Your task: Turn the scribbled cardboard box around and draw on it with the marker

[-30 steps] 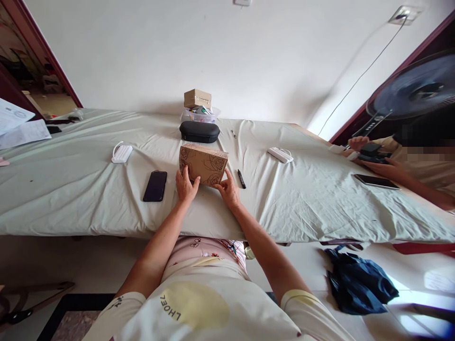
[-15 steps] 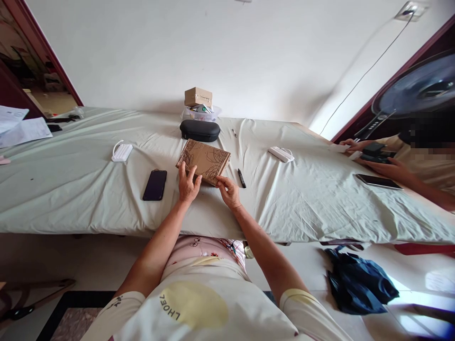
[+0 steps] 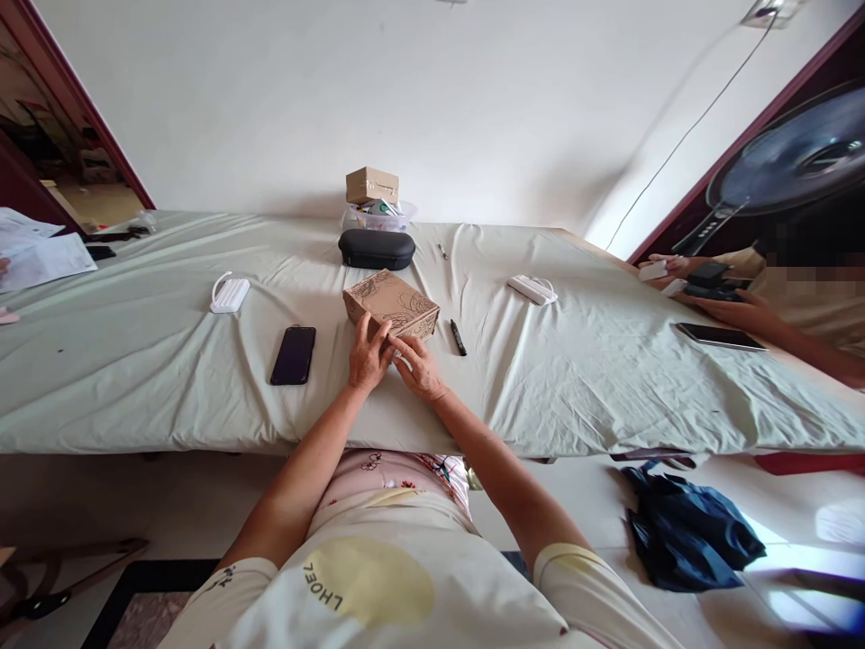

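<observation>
A brown cardboard box with a drawn flower pattern [image 3: 392, 304] lies flat on the pale green cloth of the table [image 3: 135, 361], just ahead of me. My left hand [image 3: 368, 354] rests against the box's near side, fingers pressed on its front corner. My right hand [image 3: 417, 365] meets it there, fingertips pinching at the box's lower front edge. Both hands touch each other at the near corner of the box.
A black phone [image 3: 294, 354] lies left of the box, a black pen [image 3: 458, 337] right of it, a black case [image 3: 377, 249] behind. White chargers [image 3: 230, 294] [image 3: 533, 289] sit either side. Another person's hands [image 3: 733, 306] hold a device at right, near a phone [image 3: 720, 335]. A fan [image 3: 790, 167] stands behind.
The box, tilted up on its edge a second ago, has been lowered flat onto the cloth. Both my hands have slid together to its near corner.
</observation>
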The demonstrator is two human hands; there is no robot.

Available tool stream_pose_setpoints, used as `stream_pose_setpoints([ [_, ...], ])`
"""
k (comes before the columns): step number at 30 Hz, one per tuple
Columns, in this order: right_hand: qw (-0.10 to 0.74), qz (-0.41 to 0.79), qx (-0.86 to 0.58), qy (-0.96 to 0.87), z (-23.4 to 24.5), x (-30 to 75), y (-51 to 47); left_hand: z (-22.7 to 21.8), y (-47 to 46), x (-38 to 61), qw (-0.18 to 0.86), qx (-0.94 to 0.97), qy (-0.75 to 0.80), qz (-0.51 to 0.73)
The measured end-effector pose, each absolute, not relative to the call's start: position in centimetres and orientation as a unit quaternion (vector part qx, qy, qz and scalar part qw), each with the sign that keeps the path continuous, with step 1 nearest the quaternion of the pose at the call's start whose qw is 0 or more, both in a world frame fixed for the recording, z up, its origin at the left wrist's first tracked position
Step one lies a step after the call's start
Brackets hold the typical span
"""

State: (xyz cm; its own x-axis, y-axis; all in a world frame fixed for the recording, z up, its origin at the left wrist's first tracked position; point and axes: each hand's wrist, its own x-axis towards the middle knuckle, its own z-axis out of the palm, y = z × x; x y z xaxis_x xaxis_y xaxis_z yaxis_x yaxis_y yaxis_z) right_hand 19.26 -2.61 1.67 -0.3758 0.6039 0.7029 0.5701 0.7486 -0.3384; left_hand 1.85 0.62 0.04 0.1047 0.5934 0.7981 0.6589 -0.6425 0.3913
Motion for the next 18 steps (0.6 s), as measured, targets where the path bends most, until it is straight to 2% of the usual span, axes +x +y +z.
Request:
stream_pose_setpoints([
  [10,0.341,-0.038,-0.472,-0.812,1.5,19.4,-2.6,-0.2,0.7,2.2,-0.001,-0.75,-0.402,-0.526],
  [18,0.386,0.039,-0.63,-0.673,2.2,21.8,-1.8,-0.4,0.8,2.6,-0.004,-0.737,-0.419,-0.531],
])
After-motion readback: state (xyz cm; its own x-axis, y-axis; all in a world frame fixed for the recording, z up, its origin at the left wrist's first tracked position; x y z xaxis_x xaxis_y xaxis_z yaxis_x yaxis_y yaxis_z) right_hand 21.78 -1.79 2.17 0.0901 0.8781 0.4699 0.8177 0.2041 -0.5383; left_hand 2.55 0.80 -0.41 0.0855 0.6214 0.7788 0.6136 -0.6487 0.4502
